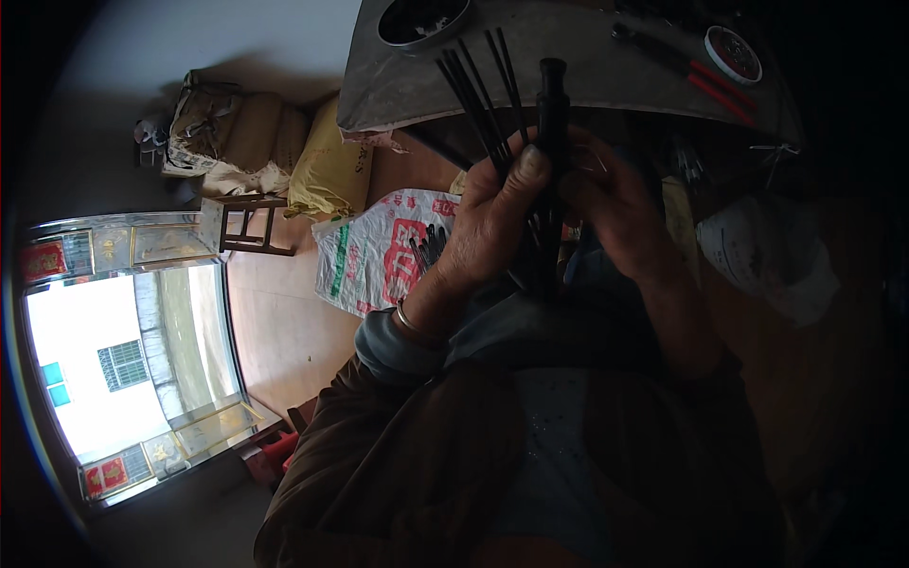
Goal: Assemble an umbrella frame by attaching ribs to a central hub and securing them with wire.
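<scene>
Both my hands are raised together in front of my lap, just short of the table edge. My left hand (497, 204) is closed round a black tube with a flared end (552, 99), its thumb pressed against the side. Several thin black rods (471, 104) fan upward from the same hand, and dark lengths hang below it. Against the tube's right side, my right hand (615, 213) has its fingers closed in a pinch. A thin pale wire (595, 157) curves out at those fingers; shadow hides much of their grip.
The grey table (559, 66) ahead bears a bowl of dark bits (423, 21), a small round dish (733, 54) and red-handled pliers (720, 90). On the floor at left lie a printed white sack (383, 248) with dark pieces, a yellow sack (329, 161) and a wooden stool (254, 225).
</scene>
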